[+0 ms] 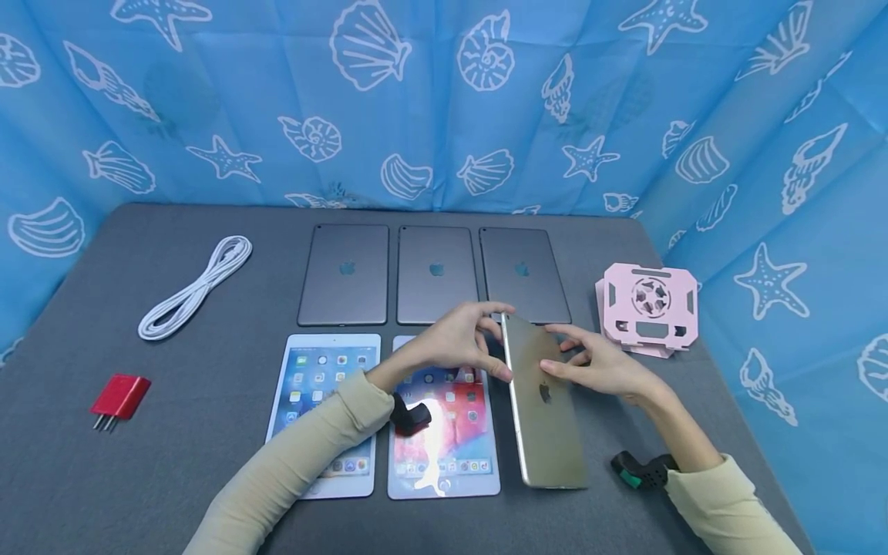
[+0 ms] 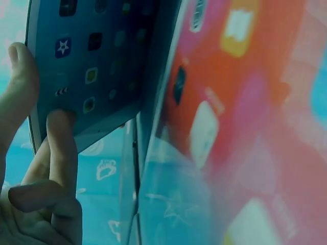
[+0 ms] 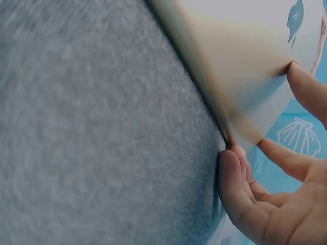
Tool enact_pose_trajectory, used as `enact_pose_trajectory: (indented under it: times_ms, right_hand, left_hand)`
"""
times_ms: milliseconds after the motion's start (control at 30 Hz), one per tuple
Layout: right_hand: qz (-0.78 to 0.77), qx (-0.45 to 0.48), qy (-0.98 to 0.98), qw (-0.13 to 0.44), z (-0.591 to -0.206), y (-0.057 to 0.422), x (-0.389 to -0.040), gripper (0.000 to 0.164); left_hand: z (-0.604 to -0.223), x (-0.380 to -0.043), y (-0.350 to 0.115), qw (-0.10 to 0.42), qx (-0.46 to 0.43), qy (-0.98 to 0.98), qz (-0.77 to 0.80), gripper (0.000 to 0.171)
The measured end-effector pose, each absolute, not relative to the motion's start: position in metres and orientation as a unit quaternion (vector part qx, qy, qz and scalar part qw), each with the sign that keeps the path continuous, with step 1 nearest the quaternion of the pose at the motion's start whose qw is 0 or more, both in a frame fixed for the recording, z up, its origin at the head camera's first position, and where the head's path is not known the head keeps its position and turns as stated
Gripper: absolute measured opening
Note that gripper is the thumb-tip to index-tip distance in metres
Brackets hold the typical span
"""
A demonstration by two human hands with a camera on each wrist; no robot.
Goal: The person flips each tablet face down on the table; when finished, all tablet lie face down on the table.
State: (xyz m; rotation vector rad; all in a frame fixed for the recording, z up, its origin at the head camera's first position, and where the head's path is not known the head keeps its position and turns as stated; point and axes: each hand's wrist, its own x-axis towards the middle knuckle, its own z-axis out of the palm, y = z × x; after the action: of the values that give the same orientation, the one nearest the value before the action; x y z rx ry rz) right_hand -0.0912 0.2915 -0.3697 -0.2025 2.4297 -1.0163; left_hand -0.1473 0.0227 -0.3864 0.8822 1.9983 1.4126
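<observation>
A gold-backed tablet [image 1: 551, 428] stands tilted on its right long edge, left edge raised and back toward me. My left hand [image 1: 454, 339] grips its raised edge near the top; in the left wrist view, the thumb lies along the edge and fingers touch the lit screen [image 2: 97, 56]. My right hand [image 1: 603, 368] holds the upper right part, the thumb pressed on the back and the fingers at the corner, as the right wrist view shows. Beneath my left wrist lies a white-framed tablet [image 1: 444, 432], screen up and lit. Another lit tablet [image 1: 312, 385] lies left of it.
Three dark grey tablets lie face down in a back row: left [image 1: 344, 293], middle [image 1: 435, 247] and right [image 1: 523, 247]. A pink stand [image 1: 648, 308] sits at the right. On the left are a coiled white cable [image 1: 197, 289] and a red plug adapter [image 1: 121, 395].
</observation>
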Motion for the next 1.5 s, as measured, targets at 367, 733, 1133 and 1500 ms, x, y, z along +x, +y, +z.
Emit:
enact_pose_trajectory:
  times_ms: [367,733,1133,1500]
  right_hand:
    - [-0.346,-0.085,0.91,0.211,-0.37,0.297,-0.09,0.074]
    - [-0.306,-0.077,0.932,0.18,-0.372,0.296,-0.09,0.074]
    - [-0.255,-0.072,0.951,0.161,-0.377,0.295,-0.093,0.078]
    - [-0.242,-0.067,0.955,0.158,-0.377,0.293,-0.09,0.08]
  left_hand:
    - [-0.396,-0.143,0.033,0.264,0.308,0.743,0.532,0.096]
    - [-0.397,-0.139,0.04,0.256,0.287,0.811,0.44,0.1]
    - [-0.404,-0.139,0.045,0.236,0.292,0.852,0.366,0.1]
    - [-0.399,-0.137,0.046,0.237,0.293,0.859,0.347,0.1]
